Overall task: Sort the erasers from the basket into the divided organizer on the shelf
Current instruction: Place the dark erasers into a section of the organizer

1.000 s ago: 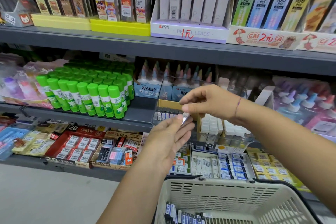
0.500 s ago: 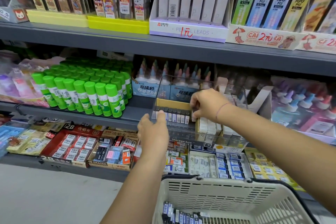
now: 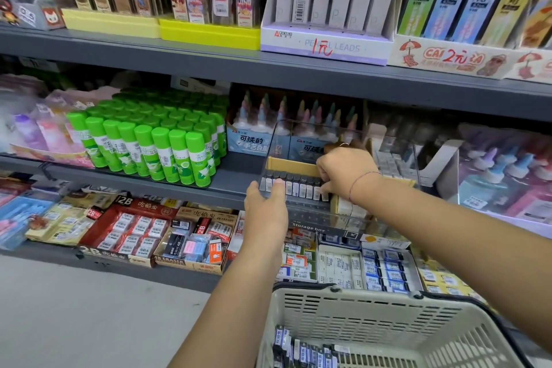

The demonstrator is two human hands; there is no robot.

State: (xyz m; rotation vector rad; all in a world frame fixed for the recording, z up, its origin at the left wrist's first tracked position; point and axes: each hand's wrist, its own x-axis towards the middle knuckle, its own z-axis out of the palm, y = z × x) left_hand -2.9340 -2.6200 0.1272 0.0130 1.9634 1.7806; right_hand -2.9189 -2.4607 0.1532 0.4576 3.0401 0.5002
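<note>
While the left hand lies with straight fingers against the front left wall of the clear organizer, one fingertip reaching just over its rim, the right hand reaches in from above, its fingers bent down and pinching the right end of a row of dark-sleeved erasers. That row stands upright along the front of the organizer's left compartment, with a strip of yellow cardboard behind it. White erasers fill the compartment to the right, partly hidden by the right wrist. The organizer sits on the middle shelf, just beside a block of green-capped glue sticks. Below both forearms a cream plastic basket holds more erasers in blue and dark sleeves, heaped at its near left side.
</note>
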